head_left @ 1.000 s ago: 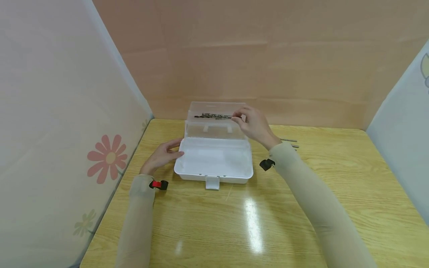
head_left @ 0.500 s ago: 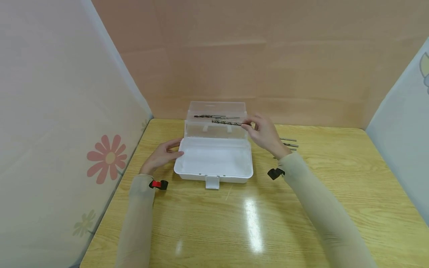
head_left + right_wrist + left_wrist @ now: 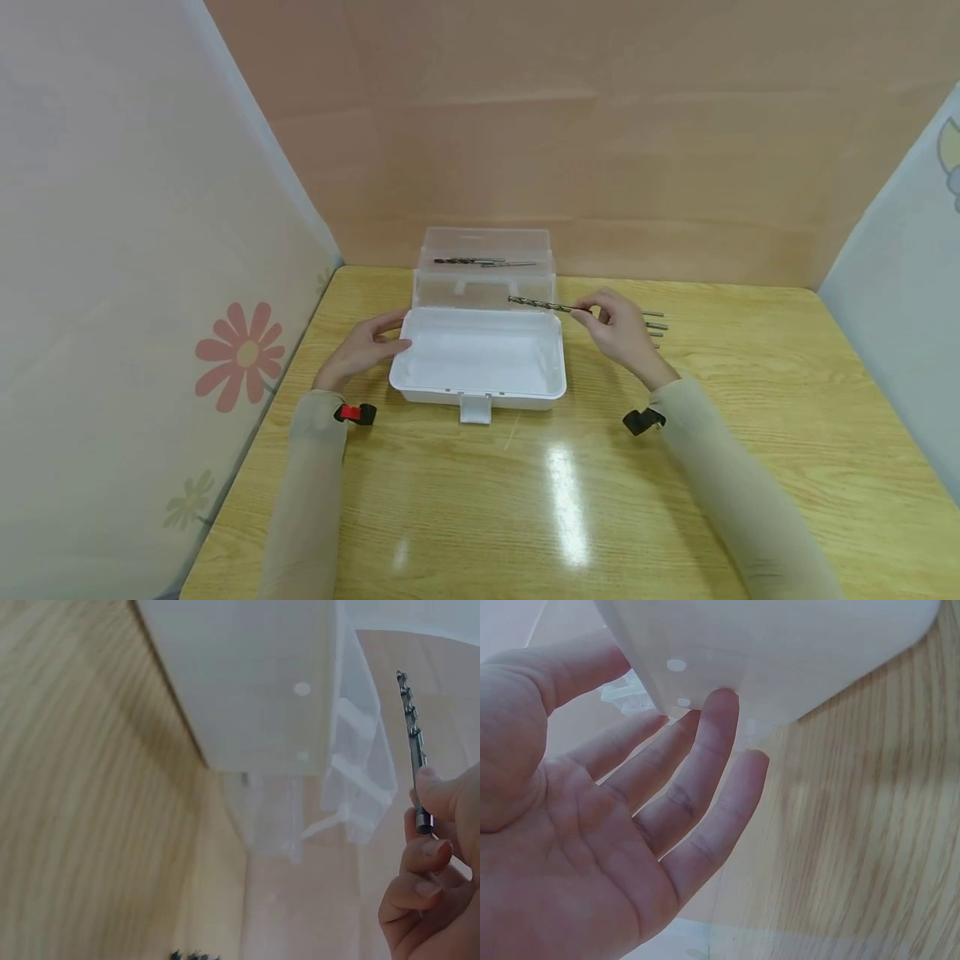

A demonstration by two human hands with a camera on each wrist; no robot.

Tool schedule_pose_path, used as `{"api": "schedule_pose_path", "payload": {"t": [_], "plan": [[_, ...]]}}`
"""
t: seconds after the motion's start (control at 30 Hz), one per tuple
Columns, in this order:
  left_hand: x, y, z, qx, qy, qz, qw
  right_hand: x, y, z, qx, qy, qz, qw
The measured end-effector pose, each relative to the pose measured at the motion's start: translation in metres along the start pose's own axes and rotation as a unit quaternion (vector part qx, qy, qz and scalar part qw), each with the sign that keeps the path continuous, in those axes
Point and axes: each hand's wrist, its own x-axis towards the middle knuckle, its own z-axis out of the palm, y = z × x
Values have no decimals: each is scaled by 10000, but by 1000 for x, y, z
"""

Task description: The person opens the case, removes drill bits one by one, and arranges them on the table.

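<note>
An open white plastic box [image 3: 480,360] stands on the table with its latch facing me. My left hand [image 3: 360,354] holds the box's left end, thumb over the rim; in the left wrist view its fingertips [image 3: 721,705] touch the outer wall. My right hand [image 3: 617,329] pinches a drill bit [image 3: 536,303] by its shank between thumb and fingers. The fluted end points left, over the back right corner of the box. The right wrist view shows this bit [image 3: 412,731] raised beside the box, its tip away from the palm.
Behind the box, translucent tiers [image 3: 483,287] stand folded back, and several drill bits [image 3: 465,261] lie on an upper one. More drill bits [image 3: 656,326] lie on the wooden table [image 3: 750,392], partly hidden by my right hand. A patterned wall rises at left.
My right hand has drawn one drill bit off the bits on the upper tier, moving right and towards me with it. The left hand has stayed on the box.
</note>
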Motion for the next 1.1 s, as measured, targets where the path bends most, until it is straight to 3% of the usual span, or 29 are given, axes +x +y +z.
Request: {"api": "schedule_pose_path", "payload": {"t": [0.53, 0.93, 1.1], "plan": [[1, -3, 3, -111, -23, -97, 9999, -55, 56, -43, -244, -257, 868, 9956], [-1, -2, 0, -69, -15, -66, 10000, -78, 88, -67, -711, -784, 1142, 9878], [0, -1, -1, -64, -28, -28, 10000, -83, 103, -75, -848, -908, 1039, 9868]]}}
